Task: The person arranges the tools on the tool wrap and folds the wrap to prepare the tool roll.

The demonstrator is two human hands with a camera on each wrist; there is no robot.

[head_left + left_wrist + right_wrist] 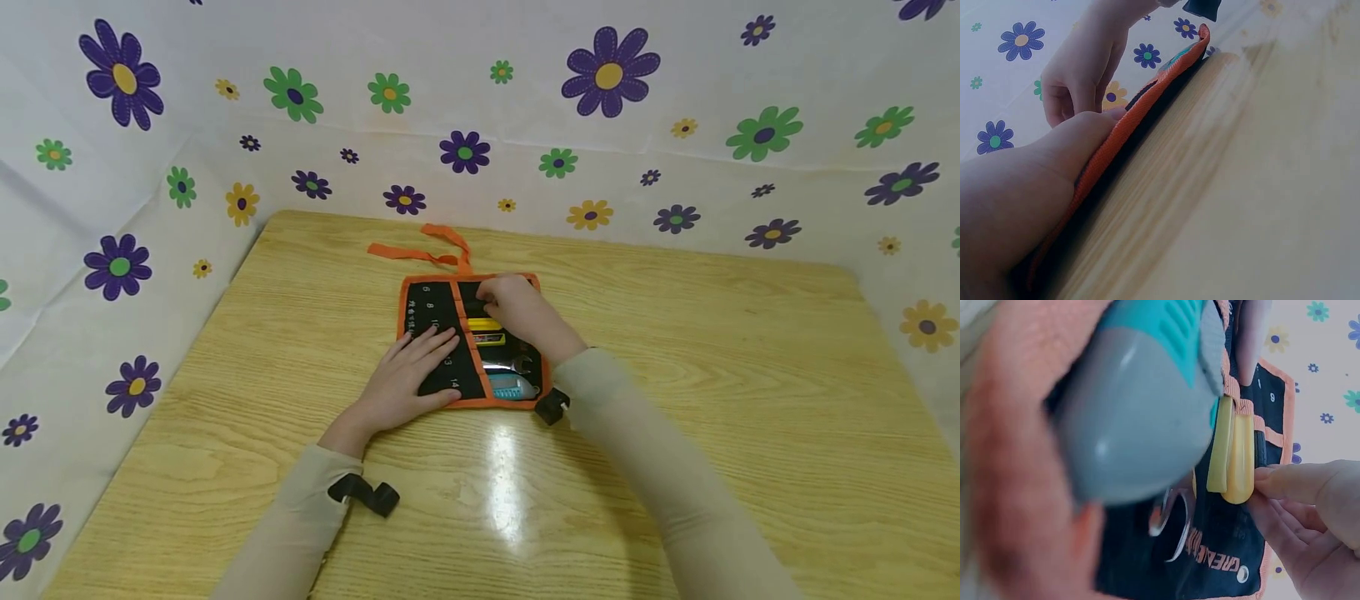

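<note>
A black tool roll [468, 383] with orange edging lies unrolled on the table, white numbers along its left part. My left hand [411, 375] rests on that part with its fingers spread. At the top pocket, my right hand [517, 308] pinches a slim dark item [1260, 450] between thumb and fingers; its kind cannot be told. Beside it, two yellow handles [1241, 462] stick out of neighbouring pockets. Below them sit a metal open-end wrench [517, 365] and a teal-and-grey tool [513, 387], which looms large in the right wrist view.
Two orange tie straps [416, 252] trail from the roll's far edge onto the wooden table [712, 375]. White flower-printed cloth [525, 117] stands behind the table and along its left side. Black straps with camera mounts [365, 493] are on both sleeves.
</note>
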